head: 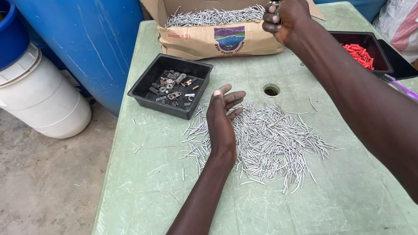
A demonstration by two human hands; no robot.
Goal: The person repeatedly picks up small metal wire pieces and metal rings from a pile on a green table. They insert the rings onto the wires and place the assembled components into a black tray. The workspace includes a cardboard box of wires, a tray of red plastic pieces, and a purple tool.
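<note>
R hand (285,13) clenched on few nails over cardboard box (221,40) at table (139,193) far edge. L hand (221,118) released, flat on nail pile (270,144) mid-table. Box held some nails; most of pile left.

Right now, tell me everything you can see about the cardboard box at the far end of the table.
The cardboard box is brown corrugated card, lying with its flaps folded open at the far edge of the pale green plastic table. It is heaped with thin silvery nails. A coloured printed emblem marks its front face. The right hand is closed at its right corner, gripping what looks like a few nails. A black tray of mixed metal bits sits just in front, apart from it.
</note>
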